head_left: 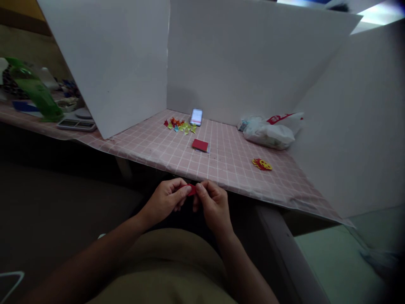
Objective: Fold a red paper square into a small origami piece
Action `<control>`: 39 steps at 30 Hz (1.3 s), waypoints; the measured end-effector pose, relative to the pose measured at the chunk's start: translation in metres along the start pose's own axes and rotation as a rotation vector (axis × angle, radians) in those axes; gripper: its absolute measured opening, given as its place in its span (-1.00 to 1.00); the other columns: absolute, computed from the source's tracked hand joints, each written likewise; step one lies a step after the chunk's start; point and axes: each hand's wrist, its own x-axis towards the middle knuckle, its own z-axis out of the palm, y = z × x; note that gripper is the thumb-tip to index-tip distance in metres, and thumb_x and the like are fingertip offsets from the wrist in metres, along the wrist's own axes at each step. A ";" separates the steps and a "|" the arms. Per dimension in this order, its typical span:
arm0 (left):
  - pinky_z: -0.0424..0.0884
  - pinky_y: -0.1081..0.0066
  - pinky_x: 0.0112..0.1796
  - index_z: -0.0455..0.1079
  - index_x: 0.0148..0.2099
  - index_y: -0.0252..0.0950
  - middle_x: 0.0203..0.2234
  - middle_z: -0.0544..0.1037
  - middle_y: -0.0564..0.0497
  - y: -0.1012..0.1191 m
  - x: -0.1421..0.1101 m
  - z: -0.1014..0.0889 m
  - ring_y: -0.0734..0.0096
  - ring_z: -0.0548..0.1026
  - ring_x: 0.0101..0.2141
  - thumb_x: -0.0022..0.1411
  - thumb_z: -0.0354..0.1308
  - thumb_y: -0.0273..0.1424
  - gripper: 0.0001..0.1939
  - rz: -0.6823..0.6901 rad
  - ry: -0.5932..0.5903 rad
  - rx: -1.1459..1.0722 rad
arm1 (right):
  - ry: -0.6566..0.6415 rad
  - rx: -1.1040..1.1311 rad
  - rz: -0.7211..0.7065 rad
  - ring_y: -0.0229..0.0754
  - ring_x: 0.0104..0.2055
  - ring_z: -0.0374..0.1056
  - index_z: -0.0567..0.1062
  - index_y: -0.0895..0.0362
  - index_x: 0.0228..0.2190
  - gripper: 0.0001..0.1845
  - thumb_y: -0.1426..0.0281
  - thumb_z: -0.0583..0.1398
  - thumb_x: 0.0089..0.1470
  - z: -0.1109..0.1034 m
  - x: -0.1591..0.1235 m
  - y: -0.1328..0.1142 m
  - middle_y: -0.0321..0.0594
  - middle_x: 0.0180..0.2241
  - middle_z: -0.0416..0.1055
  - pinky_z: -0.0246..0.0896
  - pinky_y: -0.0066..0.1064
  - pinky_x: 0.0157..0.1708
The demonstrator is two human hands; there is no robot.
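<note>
Just in front of the table's near edge, a small piece of red paper (191, 190) is pinched between my two hands. My left hand (169, 195) grips its left side with thumb and fingers closed. On the right side, my right hand (213, 203) holds it the same way, thumb on top. Much of the paper is hidden by the fingers, so its exact shape cannot be made out. Beyond the hands, a stack of coloured paper squares (200, 145), red on top, lies on the table. Several small folded paper pieces (180, 125) in red, orange, yellow and blue sit further back.
A lit phone (196, 117) leans near the back panel (253, 59). Plastic bags (268, 133) lie at the right, with yellow and red cut-out discs (262, 164) nearer. Past the left panel (120, 63) stand a green bottle (39, 95) and a scale (76, 123).
</note>
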 end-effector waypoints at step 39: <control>0.23 0.51 -0.57 0.29 -0.43 -0.29 -0.63 0.33 0.14 -0.002 0.012 -0.001 0.54 0.29 -0.63 0.35 0.07 -0.16 -0.64 0.065 0.112 0.070 | 0.063 0.325 0.164 -0.40 -0.72 0.16 0.40 0.14 -0.58 -0.64 0.21 0.29 0.11 0.012 -0.001 0.012 -0.40 -0.70 0.31 0.02 -0.54 -0.69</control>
